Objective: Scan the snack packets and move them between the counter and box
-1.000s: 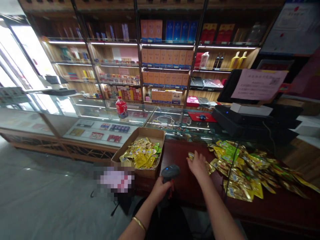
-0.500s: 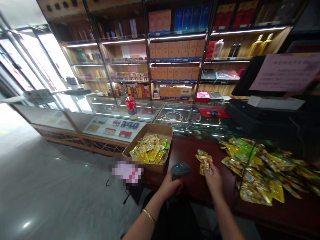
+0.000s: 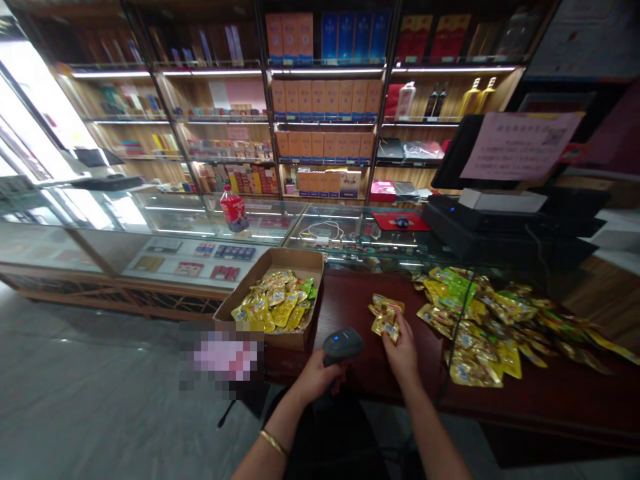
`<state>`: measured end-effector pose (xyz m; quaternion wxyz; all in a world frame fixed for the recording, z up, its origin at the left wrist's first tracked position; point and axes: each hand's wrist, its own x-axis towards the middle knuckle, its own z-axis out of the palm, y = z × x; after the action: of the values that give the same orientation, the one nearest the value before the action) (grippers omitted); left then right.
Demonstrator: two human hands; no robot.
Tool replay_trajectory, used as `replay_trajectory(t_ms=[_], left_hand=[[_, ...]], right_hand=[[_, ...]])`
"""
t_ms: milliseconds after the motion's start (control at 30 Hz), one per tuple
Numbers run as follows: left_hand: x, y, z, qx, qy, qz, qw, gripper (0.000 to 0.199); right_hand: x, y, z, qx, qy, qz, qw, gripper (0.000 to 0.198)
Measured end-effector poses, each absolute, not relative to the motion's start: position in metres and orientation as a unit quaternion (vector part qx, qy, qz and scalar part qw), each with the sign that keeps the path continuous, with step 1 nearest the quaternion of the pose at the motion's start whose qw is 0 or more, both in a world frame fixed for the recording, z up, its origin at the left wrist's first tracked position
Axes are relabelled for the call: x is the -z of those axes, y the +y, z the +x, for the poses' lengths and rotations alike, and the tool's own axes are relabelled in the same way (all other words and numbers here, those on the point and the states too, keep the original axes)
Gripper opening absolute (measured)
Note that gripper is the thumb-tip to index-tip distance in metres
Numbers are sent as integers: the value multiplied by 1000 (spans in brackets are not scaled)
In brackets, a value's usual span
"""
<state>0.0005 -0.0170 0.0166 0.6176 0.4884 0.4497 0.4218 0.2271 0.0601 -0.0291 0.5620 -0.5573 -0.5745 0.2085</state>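
Note:
Wrapped round the handle of a dark barcode scanner (image 3: 343, 344), my left hand (image 3: 316, 379) holds it up with a blue light showing on its top. My right hand (image 3: 401, 352) grips a gold snack packet (image 3: 388, 324) over the dark red counter (image 3: 345, 300); other gold packets seem to lie against it, and I cannot tell how many are held. To the left, an open cardboard box (image 3: 295, 261) contains gold, yellow and green packets (image 3: 275, 301). A loose pile of similar packets (image 3: 480, 317) spreads to the right of my right hand.
A thin black cable (image 3: 463, 310) runs across the packet pile. Behind are a glass display counter (image 3: 270, 223) with a red bottle (image 3: 233, 210), a mouse (image 3: 401, 222) on a red mat, and a monitor (image 3: 460, 150) with a paper on it. Stocked shelves line the wall.
The view has turned slightly to the right, so the scene sits further left. Both hands keep hold of the scanner and the packet, with little movement over the counter.

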Motion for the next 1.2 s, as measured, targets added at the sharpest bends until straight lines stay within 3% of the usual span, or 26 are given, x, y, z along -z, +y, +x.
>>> replay_trajectory(t_ms=[333, 1200], left_hand=[[-11, -15, -1, -412, 445, 494, 623, 31], [-7, -14, 4, -410, 460, 511, 599, 31]], right_hand=[[39, 65, 225, -166, -590, -507, 606, 60], [34, 62, 225, -78, -655, -503, 559, 60]])
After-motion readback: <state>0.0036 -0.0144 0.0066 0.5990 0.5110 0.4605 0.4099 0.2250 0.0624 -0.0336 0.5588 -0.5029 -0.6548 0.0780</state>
